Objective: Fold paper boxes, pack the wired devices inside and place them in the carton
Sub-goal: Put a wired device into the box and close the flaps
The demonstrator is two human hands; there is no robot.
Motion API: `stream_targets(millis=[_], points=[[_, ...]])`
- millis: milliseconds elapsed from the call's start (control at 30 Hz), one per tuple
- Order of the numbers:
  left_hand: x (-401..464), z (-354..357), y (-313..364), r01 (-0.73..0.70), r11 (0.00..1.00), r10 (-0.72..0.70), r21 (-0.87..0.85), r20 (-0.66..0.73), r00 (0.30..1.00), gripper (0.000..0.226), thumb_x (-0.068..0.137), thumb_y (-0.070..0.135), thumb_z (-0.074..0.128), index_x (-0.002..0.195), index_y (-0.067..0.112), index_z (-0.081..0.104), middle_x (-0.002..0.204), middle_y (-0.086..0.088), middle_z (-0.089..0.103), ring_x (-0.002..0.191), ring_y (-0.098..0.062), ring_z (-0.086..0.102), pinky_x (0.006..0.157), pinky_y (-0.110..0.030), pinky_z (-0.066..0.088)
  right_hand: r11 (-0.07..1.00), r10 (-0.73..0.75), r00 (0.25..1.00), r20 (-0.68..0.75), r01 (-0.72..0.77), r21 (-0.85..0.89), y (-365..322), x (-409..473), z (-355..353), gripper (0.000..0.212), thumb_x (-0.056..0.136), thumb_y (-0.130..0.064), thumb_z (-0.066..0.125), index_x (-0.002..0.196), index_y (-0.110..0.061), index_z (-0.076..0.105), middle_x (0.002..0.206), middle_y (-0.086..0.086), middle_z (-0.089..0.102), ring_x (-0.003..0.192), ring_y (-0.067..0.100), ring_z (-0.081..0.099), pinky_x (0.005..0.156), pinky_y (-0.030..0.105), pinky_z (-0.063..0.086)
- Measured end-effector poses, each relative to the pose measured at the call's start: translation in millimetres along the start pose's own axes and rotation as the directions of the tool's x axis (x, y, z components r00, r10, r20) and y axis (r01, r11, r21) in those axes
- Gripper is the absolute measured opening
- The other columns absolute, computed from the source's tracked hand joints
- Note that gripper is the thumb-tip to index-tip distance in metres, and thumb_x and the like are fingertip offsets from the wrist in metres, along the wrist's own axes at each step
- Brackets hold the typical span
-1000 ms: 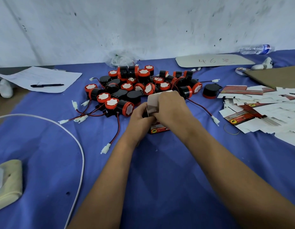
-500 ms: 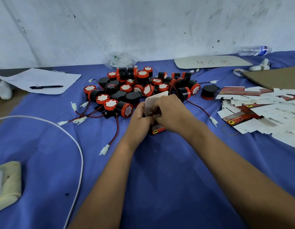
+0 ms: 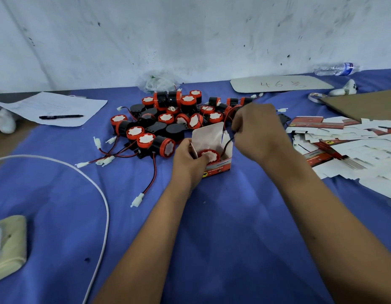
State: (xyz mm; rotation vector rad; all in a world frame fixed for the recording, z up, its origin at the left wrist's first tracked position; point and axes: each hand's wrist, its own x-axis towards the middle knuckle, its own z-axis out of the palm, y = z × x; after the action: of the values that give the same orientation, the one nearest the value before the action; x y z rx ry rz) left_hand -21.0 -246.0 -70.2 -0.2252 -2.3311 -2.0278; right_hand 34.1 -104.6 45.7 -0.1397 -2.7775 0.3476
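we're pinning device (image 3: 208,156) in open paper box (image 3: 214,150), left hand (image 3: 191,160) thumb pressing on top. right hand (image 3: 254,131) fingers pinching wire (image 3: 225,144) above box. risking wire snagging under flap, box tipping.

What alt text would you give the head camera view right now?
A person's left hand steadies an open paper box holding a red and black wired device, while the right hand pinches its wire. More devices lie heaped behind on the blue table.
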Motion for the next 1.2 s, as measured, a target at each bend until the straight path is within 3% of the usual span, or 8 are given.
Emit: stream_targets(millis=[233,300,367,467,767,933,1067,1200], points=[[-0.3,-0.1,2.2,0.004,1.000,-0.004,0.000,0.019,1.000,0.033,0.087,0.012,0.079,0.105,0.034,0.061,0.103,0.007,0.073,0.091,-0.008,0.071,0.069,-0.019,0.057,0.962,-0.035,0.999,-0.042,0.045,0.268,-14.7,-3.3,15.8,0.012,0.081,-0.010,0.077,0.091,-0.014,0.079,0.080,-0.004,0.068,0.070,0.004,0.058,0.060,0.008,0.042],[-0.1,1.2,2.3,0.003,1.000,-0.003,0.013,0.003,1.000,0.030,0.087,0.011,0.078,0.104,0.030,0.063,0.101,0.002,0.073,0.089,-0.014,0.071,0.066,-0.021,0.058,0.963,-0.042,0.996,-0.084,0.062,0.261,-15.4,-1.4,31.6,0.011,0.085,-0.010,0.074,0.094,-0.014,0.079,0.095,0.001,0.074,0.082,0.011,0.065,0.070,0.016,0.051],[0.0,3.9,2.8,-0.003,0.999,0.004,0.040,-0.023,1.000,0.024,0.086,0.012,0.079,0.103,0.023,0.064,0.101,-0.007,0.073,0.093,-0.026,0.071,0.075,-0.037,0.063,0.973,-0.026,0.993,-0.119,0.053,0.225,-14.5,0.6,45.3,0.016,0.090,-0.008,0.067,0.100,-0.014,0.077,0.105,0.005,0.074,0.093,0.019,0.067,0.076,0.025,0.054],[0.7,7.1,3.5,-0.016,0.998,0.018,0.056,-0.043,0.999,0.028,0.086,0.012,0.079,0.091,0.031,0.059,0.101,-0.011,0.073,0.096,-0.032,0.070,0.080,-0.051,0.061,0.978,-0.025,0.985,-0.171,0.060,0.199,-14.0,0.0,58.9,0.027,0.088,-0.002,0.060,0.106,-0.015,0.076,0.101,0.005,0.075,0.087,0.018,0.064,0.060,0.012,0.037],[4.4,2.4,3.7,0.038,0.999,-0.038,-0.009,0.057,0.998,0.031,0.087,0.010,0.081,0.113,0.014,0.064,0.102,-0.002,0.074,0.092,-0.019,0.072,0.077,-0.034,0.063,1.000,0.018,0.993,-0.118,-0.019,-0.014,-21.0,7.8,68.7,0.016,0.094,-0.009,0.058,0.106,-0.009,0.069,0.100,0.013,0.071,0.079,0.023,0.058,0.062,0.031,0.041],[6.7,-1.2,4.2,0.013,1.000,-0.012,-0.011,0.087,0.996,0.026,0.085,-0.008,0.072,0.103,0.008,0.063,0.081,0.000,0.070,0.066,-0.008,0.063,0.053,-0.018,0.050,0.999,0.016,0.999,-0.047,-0.019,-0.051,-35.6,2.7,73.4,0.019,0.097,-0.018,0.057,0.112,-0.014,0.069,0.106,0.011,0.070,0.097,0.028,0.065,0.075,0.037,0.052],[10.3,-1.7,2.4,0.002,0.999,-0.007,0.047,0.094,0.996,0.028,0.090,-0.010,0.065,0.114,0.002,0.061,0.086,0.002,0.067,0.082,-0.018,0.061,0.073,-0.037,0.056,0.989,-0.076,0.988,0.132,0.092,-0.116,-38.9,3.0,73.9,0.030,0.092,-0.014,0.052,0.119,-0.006,0.064,0.121,0.013,0.060,0.117,0.030,0.049,0.097,0.046,0.046],[11.9,-4.7,3.7,-0.088,0.981,0.071,0.174,0.102,0.992,0.019,0.099,-0.005,0.052,0.118,-0.005,0.058,0.090,-0.007,0.063,0.081,-0.019,0.061,0.073,-0.031,0.056,0.998,-0.058,0.945,0.322,0.062,-0.004,-32.3,5.8,69.2,0.044,0.096,-0.039,0.042,0.120,-0.008,0.063,0.135,0.014,0.049,0.127,0.032,0.037,0.113,0.051,0.029]])
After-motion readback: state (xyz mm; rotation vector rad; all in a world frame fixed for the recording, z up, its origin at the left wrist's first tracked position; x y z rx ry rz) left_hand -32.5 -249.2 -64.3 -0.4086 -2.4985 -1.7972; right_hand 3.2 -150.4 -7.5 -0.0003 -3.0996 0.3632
